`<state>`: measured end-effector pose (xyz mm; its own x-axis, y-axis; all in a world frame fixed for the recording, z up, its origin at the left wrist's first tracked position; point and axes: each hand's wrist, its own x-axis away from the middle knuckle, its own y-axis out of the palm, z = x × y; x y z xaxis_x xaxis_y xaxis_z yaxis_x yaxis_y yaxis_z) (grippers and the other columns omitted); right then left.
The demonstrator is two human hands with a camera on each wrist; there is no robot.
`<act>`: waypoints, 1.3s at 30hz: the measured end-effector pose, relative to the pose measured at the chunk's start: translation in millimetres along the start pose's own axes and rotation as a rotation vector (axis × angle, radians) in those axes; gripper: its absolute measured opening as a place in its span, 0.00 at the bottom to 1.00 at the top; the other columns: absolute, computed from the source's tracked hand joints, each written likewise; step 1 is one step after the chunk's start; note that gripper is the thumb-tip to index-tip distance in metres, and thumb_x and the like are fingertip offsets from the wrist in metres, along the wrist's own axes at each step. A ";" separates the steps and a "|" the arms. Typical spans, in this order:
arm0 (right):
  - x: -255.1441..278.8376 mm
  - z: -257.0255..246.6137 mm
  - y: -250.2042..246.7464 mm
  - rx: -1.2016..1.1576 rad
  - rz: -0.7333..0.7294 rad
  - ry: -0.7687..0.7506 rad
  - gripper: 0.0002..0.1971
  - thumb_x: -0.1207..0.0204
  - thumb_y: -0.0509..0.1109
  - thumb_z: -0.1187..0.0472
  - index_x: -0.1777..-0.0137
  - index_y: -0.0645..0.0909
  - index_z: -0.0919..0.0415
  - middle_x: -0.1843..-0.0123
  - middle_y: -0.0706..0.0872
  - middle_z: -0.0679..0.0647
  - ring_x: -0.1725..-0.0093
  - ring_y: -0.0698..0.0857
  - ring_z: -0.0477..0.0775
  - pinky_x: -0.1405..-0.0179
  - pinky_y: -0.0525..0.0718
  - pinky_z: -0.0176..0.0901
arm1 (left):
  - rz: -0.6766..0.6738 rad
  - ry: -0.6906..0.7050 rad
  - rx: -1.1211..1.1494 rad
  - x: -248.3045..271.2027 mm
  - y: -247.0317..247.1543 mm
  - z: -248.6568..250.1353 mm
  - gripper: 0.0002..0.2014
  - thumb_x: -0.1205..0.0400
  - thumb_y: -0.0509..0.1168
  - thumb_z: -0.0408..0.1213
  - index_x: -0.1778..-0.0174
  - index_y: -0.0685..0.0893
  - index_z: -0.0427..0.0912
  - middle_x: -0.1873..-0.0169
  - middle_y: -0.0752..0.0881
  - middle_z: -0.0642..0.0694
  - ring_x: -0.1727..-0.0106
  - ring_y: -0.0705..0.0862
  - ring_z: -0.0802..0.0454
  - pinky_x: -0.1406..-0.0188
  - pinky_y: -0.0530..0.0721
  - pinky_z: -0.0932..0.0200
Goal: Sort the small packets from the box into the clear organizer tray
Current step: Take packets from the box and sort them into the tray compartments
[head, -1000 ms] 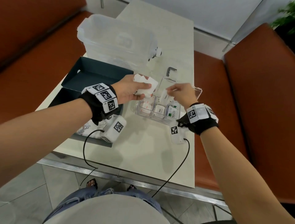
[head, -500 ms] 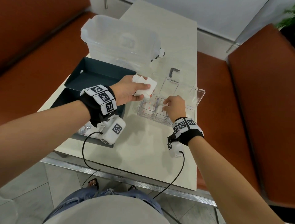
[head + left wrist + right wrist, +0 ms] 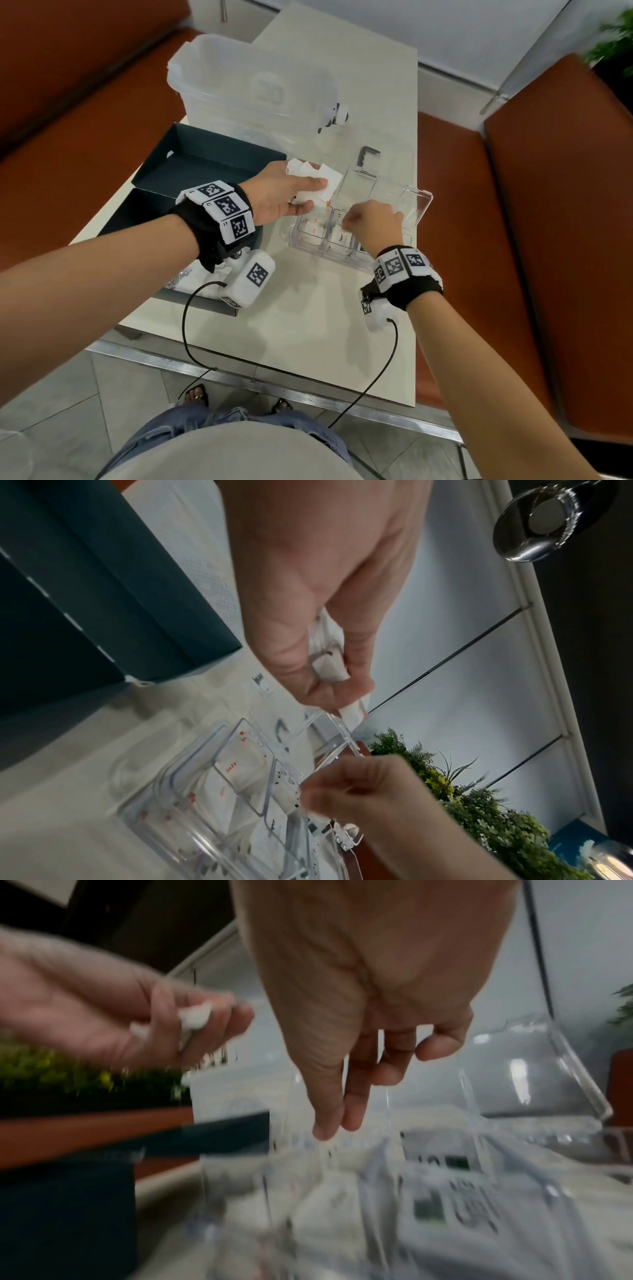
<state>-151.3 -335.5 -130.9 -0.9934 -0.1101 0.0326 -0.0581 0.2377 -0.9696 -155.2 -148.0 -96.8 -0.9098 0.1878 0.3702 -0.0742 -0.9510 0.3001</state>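
My left hand (image 3: 308, 195) grips a bunch of white packets (image 3: 325, 178) just above the far left corner of the clear organizer tray (image 3: 322, 255). The left wrist view shows the same left hand (image 3: 329, 674) curled round the packets (image 3: 329, 666). My right hand (image 3: 352, 219) hovers over the tray's middle compartments. In the right wrist view, the right hand (image 3: 332, 1126) has thumb and forefinger pointing down with nothing visible between them. White packets (image 3: 340, 238) lie in the compartments. The tray's lid (image 3: 407, 202) stands open behind. The dark box (image 3: 144, 219) lies to the left.
The box's dark lid (image 3: 205, 164) lies behind the box. A large translucent container (image 3: 253, 89) stands at the back. A small grey bracket (image 3: 368, 154) lies behind the tray. Orange-brown benches (image 3: 548, 240) flank the table. Black wrist cables hang over the table's front edge (image 3: 274, 387).
My right hand left the left hand's side, where it pinched a packet, and came down over the tray's middle compartments. That packet is no longer in its fingers. The left hand barely moved.
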 end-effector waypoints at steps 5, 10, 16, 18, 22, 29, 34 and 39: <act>8.5 0.6 -49.1 -0.534 0.210 -0.012 0.07 0.20 0.69 0.59 0.50 0.88 0.57 0.58 0.90 0.51 0.63 0.84 0.42 0.59 0.81 0.28 | 0.003 0.047 -0.062 -3.4 15.6 -4.9 0.12 0.25 0.76 0.28 0.50 0.86 0.46 0.51 0.88 0.43 0.56 0.88 0.50 0.71 0.84 0.65; 18.4 4.5 -72.8 -0.641 0.118 -0.028 0.09 0.24 0.74 0.58 0.46 0.86 0.58 0.64 0.89 0.51 0.69 0.86 0.41 0.67 0.83 0.29 | -0.057 0.062 -0.108 -3.2 42.5 -9.9 0.18 0.25 0.76 0.30 0.38 0.84 0.39 0.50 0.89 0.44 0.53 0.87 0.52 0.67 0.85 0.64; 16.9 19.3 -71.5 -0.814 0.152 0.058 0.05 0.23 0.72 0.68 0.51 0.86 0.61 0.67 0.87 0.51 0.72 0.85 0.41 0.67 0.85 0.33 | 0.060 0.022 0.004 -2.5 46.7 -8.6 0.14 0.20 0.69 0.28 0.38 0.83 0.37 0.45 0.88 0.38 0.51 0.88 0.46 0.68 0.86 0.62; 10.8 19.4 -65.9 -0.859 0.134 0.106 0.05 0.23 0.71 0.69 0.51 0.85 0.61 0.64 0.87 0.53 0.71 0.85 0.44 0.67 0.85 0.33 | 0.116 0.038 0.046 -1.6 35.1 -8.2 0.12 0.19 0.68 0.27 0.41 0.82 0.38 0.48 0.90 0.36 0.53 0.90 0.45 0.70 0.86 0.62; -9.0 5.9 -42.9 -0.732 0.054 0.130 0.06 0.24 0.70 0.71 0.51 0.85 0.64 0.60 0.86 0.57 0.70 0.84 0.46 0.69 0.82 0.32 | 0.218 0.054 0.089 2.1 12.4 -8.0 0.08 0.18 0.67 0.26 0.47 0.82 0.40 0.52 0.90 0.36 0.60 0.92 0.46 0.71 0.86 0.62; -33.8 -31.9 -10.2 -0.322 -0.070 -0.029 0.09 0.23 0.68 0.68 0.47 0.89 0.63 0.46 0.89 0.62 0.45 0.86 0.59 0.41 0.83 0.44 | 0.284 0.083 0.063 6.8 -3.9 -4.4 0.10 0.18 0.66 0.25 0.42 0.80 0.39 0.55 0.89 0.38 0.56 0.90 0.45 0.72 0.85 0.62; -38.1 -43.6 6.5 -0.104 -0.199 0.008 0.09 0.23 0.70 0.63 0.44 0.87 0.58 0.42 0.86 0.59 0.41 0.84 0.62 0.34 0.78 0.59 | 0.272 0.096 0.070 9.2 -10.4 -0.2 0.10 0.18 0.66 0.25 0.42 0.80 0.39 0.55 0.89 0.38 0.57 0.90 0.45 0.71 0.86 0.62; -36.4 -51.8 19.0 0.080 -0.117 0.011 0.10 0.22 0.66 0.66 0.44 0.85 0.60 0.45 0.86 0.56 0.42 0.82 0.61 0.34 0.69 0.56 | 0.240 0.087 0.082 11.1 -15.2 3.6 0.11 0.18 0.66 0.25 0.41 0.80 0.38 0.54 0.89 0.37 0.58 0.90 0.45 0.71 0.86 0.62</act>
<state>-121.4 -277.0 -138.0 -0.9813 -0.1218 0.1491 -0.1663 0.1462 -0.9752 -162.7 -130.5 -94.1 -0.9291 -0.0657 0.3640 0.1782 -0.9419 0.2848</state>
